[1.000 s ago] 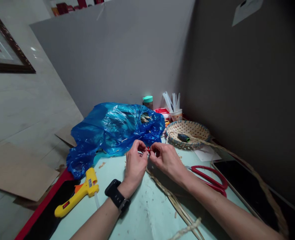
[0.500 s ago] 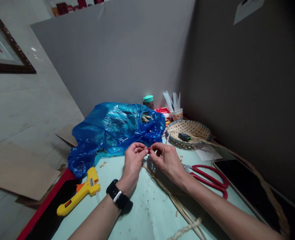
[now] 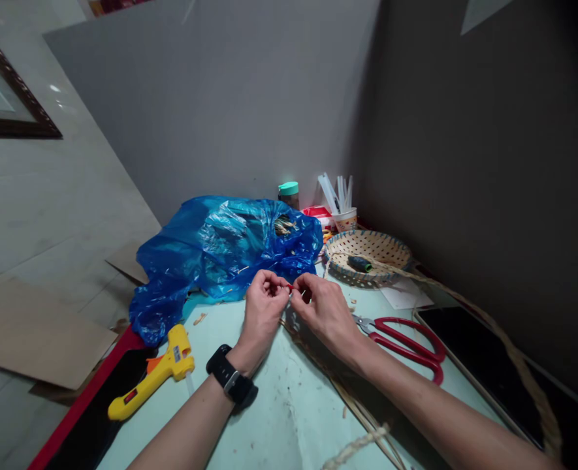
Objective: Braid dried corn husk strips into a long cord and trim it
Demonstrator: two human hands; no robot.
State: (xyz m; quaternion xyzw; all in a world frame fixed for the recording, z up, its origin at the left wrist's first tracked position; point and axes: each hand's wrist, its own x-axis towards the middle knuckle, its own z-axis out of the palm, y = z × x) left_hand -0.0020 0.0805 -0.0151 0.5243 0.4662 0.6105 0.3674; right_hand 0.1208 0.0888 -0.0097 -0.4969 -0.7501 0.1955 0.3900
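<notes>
My left hand [image 3: 265,305] and my right hand [image 3: 324,312] meet over the middle of the table, fingertips pinched close together. Between them shows a small red piece [image 3: 290,287], mostly hidden by the fingers; its kind cannot be made out. Both hands are closed on it. Below the hands, long straw strands [image 3: 340,388] run toward the table's near edge. Beside my right forearm lie red-handled scissors [image 3: 406,341], partly behind the wrist. A yellow glue gun [image 3: 156,375] rests on its side left of my left wrist, which wears a black watch.
Behind the hands sits a crumpled blue plastic bag [image 3: 210,251] with straw inside. A woven basket [image 3: 391,251] holds a dark green object [image 3: 360,264]. A paper cup [image 3: 346,220] of clear sticks and a green-lidded jar [image 3: 289,193] stand behind. A dark-screened tablet [image 3: 475,359] lies right, near a braided rope [image 3: 514,362].
The camera view has shifted slightly, so the whole scene sits a little higher and further left. My hands stay pinched together at the red piece, with the fingers slightly turned.
</notes>
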